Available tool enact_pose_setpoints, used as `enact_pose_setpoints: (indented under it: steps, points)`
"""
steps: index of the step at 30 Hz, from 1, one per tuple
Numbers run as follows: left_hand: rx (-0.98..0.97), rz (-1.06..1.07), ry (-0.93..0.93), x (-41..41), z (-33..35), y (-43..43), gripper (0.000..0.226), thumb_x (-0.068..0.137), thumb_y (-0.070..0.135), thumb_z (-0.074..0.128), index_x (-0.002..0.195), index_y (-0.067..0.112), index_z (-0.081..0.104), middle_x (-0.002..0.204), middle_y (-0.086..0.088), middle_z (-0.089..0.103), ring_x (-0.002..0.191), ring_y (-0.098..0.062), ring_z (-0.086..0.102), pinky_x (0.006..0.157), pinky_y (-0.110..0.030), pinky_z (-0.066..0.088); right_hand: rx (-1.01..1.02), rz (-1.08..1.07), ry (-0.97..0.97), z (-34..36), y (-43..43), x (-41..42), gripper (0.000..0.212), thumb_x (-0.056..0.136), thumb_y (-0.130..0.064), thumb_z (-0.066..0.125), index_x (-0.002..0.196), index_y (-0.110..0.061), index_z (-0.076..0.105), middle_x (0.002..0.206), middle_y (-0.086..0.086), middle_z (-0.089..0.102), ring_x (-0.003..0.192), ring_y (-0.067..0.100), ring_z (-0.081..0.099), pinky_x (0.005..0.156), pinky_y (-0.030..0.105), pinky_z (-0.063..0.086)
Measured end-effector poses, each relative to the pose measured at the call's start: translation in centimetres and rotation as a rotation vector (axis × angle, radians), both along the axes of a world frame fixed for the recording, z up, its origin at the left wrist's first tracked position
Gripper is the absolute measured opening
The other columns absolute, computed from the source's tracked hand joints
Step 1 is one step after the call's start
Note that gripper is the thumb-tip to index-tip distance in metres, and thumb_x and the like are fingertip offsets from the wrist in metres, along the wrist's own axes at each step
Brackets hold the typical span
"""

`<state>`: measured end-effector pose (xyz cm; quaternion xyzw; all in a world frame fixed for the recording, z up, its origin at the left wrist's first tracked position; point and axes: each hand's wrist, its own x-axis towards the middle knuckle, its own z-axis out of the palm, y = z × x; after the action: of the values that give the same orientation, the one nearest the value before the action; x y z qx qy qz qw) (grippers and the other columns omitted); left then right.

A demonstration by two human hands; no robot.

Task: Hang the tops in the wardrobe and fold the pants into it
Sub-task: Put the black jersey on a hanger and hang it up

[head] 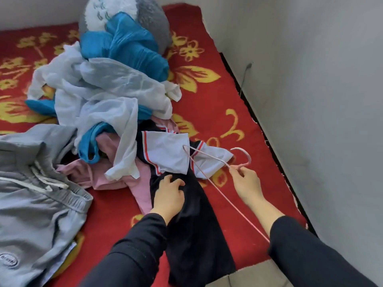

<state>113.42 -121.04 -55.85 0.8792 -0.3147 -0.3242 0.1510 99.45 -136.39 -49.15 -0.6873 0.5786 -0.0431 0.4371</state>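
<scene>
A black top with a white sailor collar (165,156) lies on the red bed, its dark body running down towards me. My left hand (169,195) grips the black fabric just below the collar. My right hand (245,181) pinches the neck of a thin pink hanger (207,175) right under its hook. One hanger arm lies across the collar; the other runs down to my right sleeve. Grey drawstring pants (37,193) lie spread at the left.
A heap of clothes sits behind the top: sheer white fabric (107,94), a teal pleated garment (128,46) and a pink garment (116,172). A grey and white plush toy (132,11) rests at the bed's head. The grey wall (310,79) runs along the right edge.
</scene>
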Motion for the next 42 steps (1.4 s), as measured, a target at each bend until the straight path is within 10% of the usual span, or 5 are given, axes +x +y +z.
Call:
enact_pose_setpoints:
  steps: [12, 17, 25, 34, 42]
  points:
    - [0.145, -0.211, -0.354, 5.9, -10.4, -5.7, 0.048, 0.092, 0.011, 0.047, 0.139, 0.018, 0.038, 0.154, -0.010, 0.023, 0.145, -0.031, 0.015, 0.115, -0.047, 0.016, -0.025, -0.555, -0.099, -9.5, -4.2, 0.0, 0.012, 0.094, -0.022, 0.050, 0.089, -0.015, 0.059, 0.079, -0.001, 0.057, 0.083, 0.023, 0.053, 0.077, 0.035, 0.040]
    - [-0.081, -0.006, -0.111, 8.7, -8.0, -4.5, 0.032, 0.101, 0.032, 0.039, 0.072, 0.019, 0.039, 0.066, 0.002, 0.050, 0.069, -0.026, 0.050, 0.062, -0.034, 0.033, -0.051, -0.764, -0.176, -10.0, -4.1, 0.3, 0.020, 0.090, -0.022, 0.055, 0.093, -0.008, 0.068, 0.082, 0.004, 0.059, 0.080, 0.023, 0.055, 0.074, 0.037, 0.042]
    - [0.490, 0.163, 0.048, 12.3, -5.6, 7.5, 0.016, 0.092, 0.020, 0.043, 0.100, 0.010, 0.052, 0.109, -0.014, 0.063, 0.101, -0.032, 0.058, 0.077, -0.033, 0.040, -0.034, -0.512, -0.080, -8.0, -2.8, 4.0, 0.025, 0.098, -0.025, 0.045, 0.090, -0.005, 0.058, 0.074, -0.001, 0.055, 0.074, 0.023, 0.051, 0.070, 0.032, 0.033]
    - [0.040, 0.423, -0.043, 13.0, -6.1, -1.1, 0.068, 0.087, 0.027, 0.062, 0.143, 0.006, 0.030, 0.135, -0.017, 0.045, 0.126, -0.034, 0.042, 0.101, -0.044, 0.040, -0.111, -0.038, -0.048, -9.3, -0.4, 6.4, 0.030, 0.102, -0.026, 0.033, 0.116, -0.011, 0.055, 0.091, 0.008, 0.065, 0.081, 0.024, 0.059, 0.065, 0.033, 0.038]
    - [-0.181, 0.064, 0.278, 7.0, -3.9, 0.0, 0.022, 0.084, 0.019, 0.052, 0.084, 0.026, 0.074, 0.092, 0.017, 0.056, 0.093, 0.004, 0.050, 0.086, -0.019, 0.038, 0.100, 0.003, -0.133, -8.2, 1.5, 8.8, 0.038, 0.098, -0.022, 0.044, 0.066, -0.002, 0.045, 0.060, 0.003, 0.038, 0.058, 0.015, 0.032, 0.060, 0.033, 0.031]
